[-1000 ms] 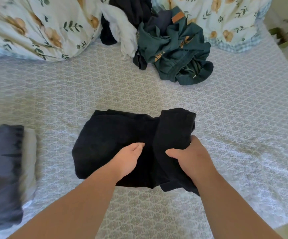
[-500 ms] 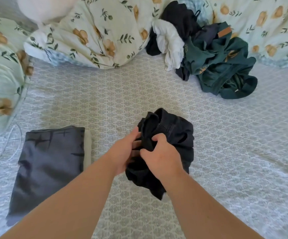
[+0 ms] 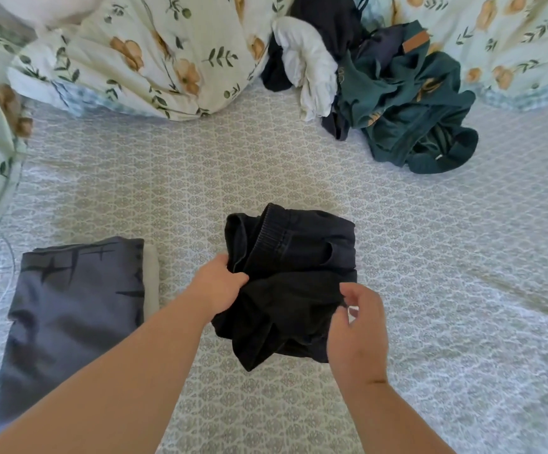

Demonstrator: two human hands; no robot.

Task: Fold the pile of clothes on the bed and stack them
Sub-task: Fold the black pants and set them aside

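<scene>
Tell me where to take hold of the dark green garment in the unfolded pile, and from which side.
Take the dark green garment by its rounded lobe at the near right end, probably a hood, coming from the open bedsheet side. That end lies clear on the sheet, while its left side is tangled with the white garment and navy clothes.

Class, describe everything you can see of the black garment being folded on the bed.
The black garment is dark, soft-looking fabric, bunched into a rough, partly folded bundle with a ribbed band showing near its far edge. It lies on the patterned bedsheet, right of the folded grey stack. The left hand grips its left side; the right hand pinches its right edge.
</scene>
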